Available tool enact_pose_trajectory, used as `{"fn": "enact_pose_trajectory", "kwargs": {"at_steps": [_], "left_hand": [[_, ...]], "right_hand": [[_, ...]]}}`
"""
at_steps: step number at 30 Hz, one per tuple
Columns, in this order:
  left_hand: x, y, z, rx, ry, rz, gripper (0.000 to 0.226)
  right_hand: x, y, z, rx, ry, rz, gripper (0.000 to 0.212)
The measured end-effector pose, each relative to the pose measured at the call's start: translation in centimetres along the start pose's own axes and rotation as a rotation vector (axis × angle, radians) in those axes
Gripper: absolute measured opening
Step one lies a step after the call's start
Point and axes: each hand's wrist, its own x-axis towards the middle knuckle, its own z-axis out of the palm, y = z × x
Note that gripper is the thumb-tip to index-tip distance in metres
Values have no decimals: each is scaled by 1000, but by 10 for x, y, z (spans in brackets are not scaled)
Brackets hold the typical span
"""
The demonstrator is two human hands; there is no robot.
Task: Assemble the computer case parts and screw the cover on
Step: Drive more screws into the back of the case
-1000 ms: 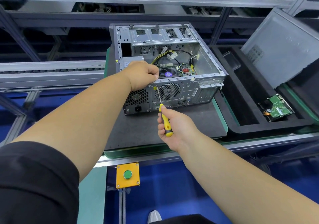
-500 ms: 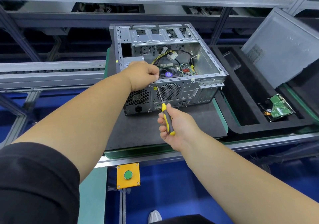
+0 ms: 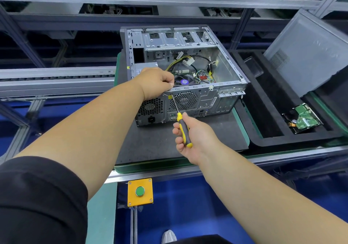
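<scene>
Little has moved: right hand still grips the screwdriver, tip against the case. Left hand stays curled, pinching at the rim.

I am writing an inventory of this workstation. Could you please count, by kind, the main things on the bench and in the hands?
Computer case, open: 1
Screwdriver, held by right hand: 1
Side cover panel, leaning at right: 1
Hard drive in black foam tray: 1
Foam tray: 1
Push-button box: 1
Total: 6
</scene>
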Motion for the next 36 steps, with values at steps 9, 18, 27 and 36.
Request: {"fn": "enact_pose_trajectory", "kwargs": {"at_steps": [9, 18, 27, 36], "left_hand": [[1, -1, 0, 14, 8, 20, 24], [2, -1, 1, 19, 13, 22, 24], [2, -2, 1, 3, 14, 12, 23], [4, -4, 1, 10, 8, 20, 22]], "right_hand": [[0, -1, 0, 42, 9, 6, 27], [5, -3, -4, -48, -27, 23, 52], [0, -2, -2, -7, 11, -13, 23], [3, -3, -3, 6, -18, 35, 40]]}}
